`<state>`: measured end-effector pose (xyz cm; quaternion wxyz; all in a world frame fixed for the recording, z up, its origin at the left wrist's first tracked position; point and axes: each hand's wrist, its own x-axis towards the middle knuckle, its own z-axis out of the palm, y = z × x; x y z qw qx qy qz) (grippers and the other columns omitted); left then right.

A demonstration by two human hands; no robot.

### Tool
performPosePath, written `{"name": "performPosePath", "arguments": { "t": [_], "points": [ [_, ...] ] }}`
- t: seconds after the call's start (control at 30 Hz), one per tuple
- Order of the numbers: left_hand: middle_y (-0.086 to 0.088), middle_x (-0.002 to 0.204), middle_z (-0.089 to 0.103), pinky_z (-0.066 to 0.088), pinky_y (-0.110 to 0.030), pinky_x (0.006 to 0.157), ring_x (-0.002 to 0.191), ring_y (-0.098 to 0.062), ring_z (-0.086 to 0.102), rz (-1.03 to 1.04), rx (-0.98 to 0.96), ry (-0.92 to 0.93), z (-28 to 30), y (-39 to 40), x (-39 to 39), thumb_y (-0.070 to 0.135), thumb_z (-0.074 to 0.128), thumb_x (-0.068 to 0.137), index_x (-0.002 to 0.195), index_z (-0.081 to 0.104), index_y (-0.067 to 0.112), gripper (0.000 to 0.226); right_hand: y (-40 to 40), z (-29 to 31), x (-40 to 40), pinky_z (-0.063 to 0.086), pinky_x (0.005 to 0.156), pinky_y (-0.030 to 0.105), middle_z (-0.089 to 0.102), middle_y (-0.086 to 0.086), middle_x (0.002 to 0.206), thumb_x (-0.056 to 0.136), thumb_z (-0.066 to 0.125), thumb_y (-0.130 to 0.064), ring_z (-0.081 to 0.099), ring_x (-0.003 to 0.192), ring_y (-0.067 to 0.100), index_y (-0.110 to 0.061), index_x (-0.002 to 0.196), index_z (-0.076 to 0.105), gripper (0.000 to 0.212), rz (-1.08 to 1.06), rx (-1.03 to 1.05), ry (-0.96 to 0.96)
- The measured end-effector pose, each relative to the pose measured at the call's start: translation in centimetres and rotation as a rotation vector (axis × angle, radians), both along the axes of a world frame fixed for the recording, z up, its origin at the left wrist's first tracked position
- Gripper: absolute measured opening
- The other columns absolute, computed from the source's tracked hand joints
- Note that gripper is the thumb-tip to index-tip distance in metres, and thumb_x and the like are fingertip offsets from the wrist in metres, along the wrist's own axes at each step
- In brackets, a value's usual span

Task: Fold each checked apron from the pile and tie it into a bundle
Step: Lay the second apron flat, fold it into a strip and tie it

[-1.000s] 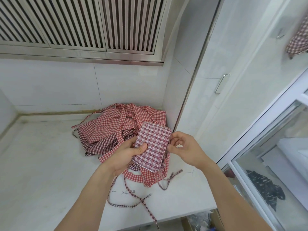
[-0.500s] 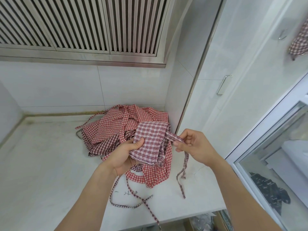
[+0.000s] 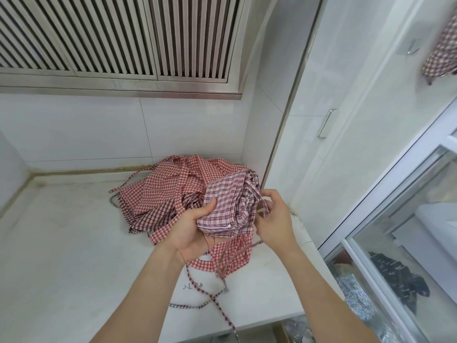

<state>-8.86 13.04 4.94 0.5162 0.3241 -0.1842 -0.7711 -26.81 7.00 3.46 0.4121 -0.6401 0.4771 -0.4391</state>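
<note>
A folded maroon-and-white checked apron point(image 3: 227, 204) is held above the counter. My left hand point(image 3: 193, 229) cups it from below, thumb pressed on its top face. My right hand point(image 3: 274, 219) is at its right end and pinches the apron's strap point(image 3: 264, 206), which loops around the folded edge. More strap ends hang down blurred below the bundle. Behind and under it lies the pile of red checked aprons point(image 3: 168, 194) with loose straps trailing over the counter.
The white counter point(image 3: 61, 256) sits in a tiled corner under a metal louvre vent point(image 3: 118, 38). A white cabinet door with a handle point(image 3: 326, 122) stands to the right. Another checked cloth point(image 3: 442, 53) hangs at top right. A glass panel point(image 3: 408, 243) is at lower right.
The strap that my right hand held out to the right has been brought in against the folded apron's end. The apron has turned so its rolled edge faces up.
</note>
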Motion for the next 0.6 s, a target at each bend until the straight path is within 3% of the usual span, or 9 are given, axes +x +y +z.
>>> {"name": "performPosePath", "arguments": {
  "t": [0.07, 0.17, 0.33, 0.4, 0.47, 0.53, 0.6],
  "points": [
    [-0.022, 0.136, 0.059, 0.056, -0.046, 0.093, 0.116, -0.036, 0.063, 0.006, 0.0, 0.024, -0.1, 0.0, 0.2, 0.029, 0.052, 0.096, 0.136, 0.053, -0.001, 0.051, 0.1, 0.3, -0.3, 0.039, 0.049, 0.015, 0.064, -0.018, 0.064, 0.086, 0.072, -0.007, 0.052, 0.05, -0.003, -0.036, 0.072, 0.064, 0.034, 0.001, -0.001, -0.005],
    [-0.022, 0.136, 0.059, 0.058, -0.045, 0.088, 0.116, -0.036, 0.063, 0.008, -0.006, 0.052, -0.1, 0.0, 0.0, 0.029, 0.052, 0.096, 0.136, 0.053, -0.001, 0.051, 0.2, 0.5, -0.3, 0.029, 0.043, 0.017, 0.042, -0.015, 0.042, 0.086, 0.073, -0.001, 0.032, 0.039, 0.001, -0.024, 0.044, 0.055, 0.051, 0.073, 0.053, -0.063],
    [-0.022, 0.13, 0.063, 0.061, -0.043, 0.081, 0.107, -0.034, 0.069, 0.018, 0.015, 0.071, 0.0, 0.2, -0.6, 0.028, 0.054, 0.093, 0.131, 0.057, -0.002, 0.048, 0.6, 0.9, 0.1, 0.026, 0.041, 0.016, 0.039, -0.014, 0.037, 0.082, 0.056, 0.021, 0.031, 0.037, 0.003, -0.02, 0.031, 0.044, 0.067, 0.158, 0.232, -0.071],
    [-0.022, 0.13, 0.063, 0.061, -0.043, 0.082, 0.107, -0.034, 0.069, 0.017, 0.026, 0.073, -0.2, 0.2, -0.6, 0.027, 0.054, 0.093, 0.131, 0.057, -0.002, 0.048, 0.6, 0.8, 0.0, 0.029, 0.043, 0.016, 0.049, -0.01, 0.044, 0.083, 0.055, 0.02, 0.038, 0.041, 0.007, -0.017, 0.037, 0.051, 0.06, 0.19, 0.304, -0.11],
    [-0.021, 0.128, 0.064, 0.061, -0.043, 0.081, 0.106, -0.034, 0.069, 0.034, 0.041, 0.065, -0.5, 0.2, -0.5, 0.028, 0.055, 0.093, 0.13, 0.058, -0.002, 0.047, 0.7, 0.8, 0.0, 0.03, 0.049, 0.022, 0.055, 0.004, 0.055, 0.089, 0.058, 0.011, 0.042, 0.049, 0.016, 0.0, 0.056, 0.057, 0.034, 0.218, 0.392, -0.139],
    [-0.02, 0.124, 0.067, 0.062, -0.041, 0.077, 0.102, -0.032, 0.07, 0.069, 0.059, 0.0, -0.8, 0.0, -0.4, 0.028, 0.057, 0.093, 0.127, 0.06, -0.002, 0.046, 0.7, 0.4, 0.0, 0.032, 0.05, 0.025, 0.057, 0.012, 0.064, 0.095, 0.054, 0.002, 0.043, 0.05, 0.017, 0.001, 0.073, 0.06, 0.022, 0.206, 0.516, -0.178],
    [-0.017, 0.119, 0.07, 0.061, -0.041, 0.076, 0.101, -0.031, 0.071, 0.08, 0.066, -0.128, -1.1, -0.1, -0.2, 0.031, 0.057, 0.094, 0.123, 0.063, 0.0, 0.043, 0.7, 0.2, 0.2, 0.046, 0.058, 0.03, 0.069, 0.017, 0.092, 0.098, 0.047, -0.007, 0.061, 0.069, 0.023, 0.001, 0.097, 0.065, 0.02, 0.204, 0.702, -0.341]
  ]
}}
